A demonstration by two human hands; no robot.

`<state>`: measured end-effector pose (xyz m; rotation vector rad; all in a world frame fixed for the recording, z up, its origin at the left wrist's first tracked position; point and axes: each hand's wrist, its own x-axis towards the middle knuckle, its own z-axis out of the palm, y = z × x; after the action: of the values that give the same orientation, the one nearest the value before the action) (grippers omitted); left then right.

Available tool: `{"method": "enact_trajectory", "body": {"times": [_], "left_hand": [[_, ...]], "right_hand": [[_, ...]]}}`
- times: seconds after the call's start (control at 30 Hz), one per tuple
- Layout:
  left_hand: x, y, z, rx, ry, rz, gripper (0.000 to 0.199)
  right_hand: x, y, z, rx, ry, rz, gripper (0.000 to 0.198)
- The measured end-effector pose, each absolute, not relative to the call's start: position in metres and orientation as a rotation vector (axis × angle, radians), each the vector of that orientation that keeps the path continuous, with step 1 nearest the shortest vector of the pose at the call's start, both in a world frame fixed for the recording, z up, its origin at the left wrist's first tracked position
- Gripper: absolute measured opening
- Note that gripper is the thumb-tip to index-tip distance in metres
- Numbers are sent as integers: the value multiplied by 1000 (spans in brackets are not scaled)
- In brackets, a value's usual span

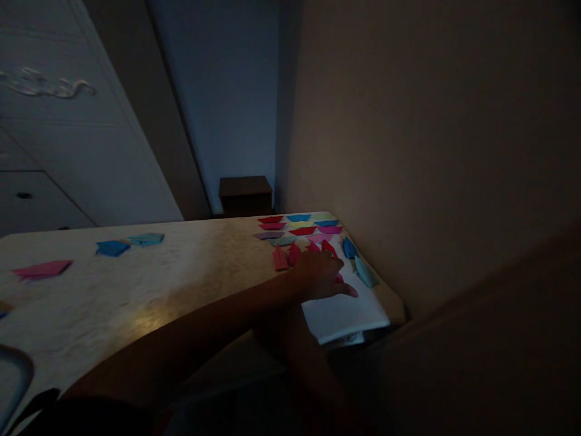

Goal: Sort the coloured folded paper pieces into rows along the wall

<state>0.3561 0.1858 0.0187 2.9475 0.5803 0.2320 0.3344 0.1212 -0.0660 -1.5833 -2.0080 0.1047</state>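
My left hand [320, 275] reaches across from the left, over a white sheet [345, 312] at the table's right end. Its thumb stands apart from the fingers, and a bit of pink-red paper [338, 278] shows between them; I see no firm grip on it. Folded red paper pieces [280, 257] stand right beside the fingers. Behind them, several flat folded paper boats [302, 231] in red, blue, pink and grey lie in rows. My right hand [276, 330] is below the left forearm at the table's front edge, dark, with its fingers hidden.
Blue folded paper [349, 247] and light teal folded paper [364, 272] lie along the wall side. On the left of the marbled table [195, 260] are a pink folded piece [43, 269] and blue ones [112, 247]. A wall [408, 151] borders the right; a brown cabinet [246, 186] stands beyond.
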Motion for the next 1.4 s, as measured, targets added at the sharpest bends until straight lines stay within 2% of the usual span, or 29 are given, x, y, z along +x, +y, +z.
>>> {"method": "enact_trajectory", "body": {"times": [0.2,0.43,0.6,0.73,0.8,1.13,1.4], "left_hand": [[368,187,12,2928,555,125,70],[354,188,14,2861,518,116,70],[338,197,9,2838,363,155,54],[337,203,3,2914,124,84,31],[341,205,1,2924,27,39,26],[356,203,-6,3042,5,161,24],[353,201,-1,2886,180,313,33]], "right_hand": [[336,117,-63,-1593,-2107,14,48],[333,118,-49,-1628,-2156,-38,37],[335,118,-44,-1626,-2167,-21,37],[336,117,-43,-1621,-2196,129,34],[337,117,-41,-1642,-2202,167,34],[339,117,-54,-1601,-2163,89,43],[338,120,-55,-1593,-2133,103,36]]}}
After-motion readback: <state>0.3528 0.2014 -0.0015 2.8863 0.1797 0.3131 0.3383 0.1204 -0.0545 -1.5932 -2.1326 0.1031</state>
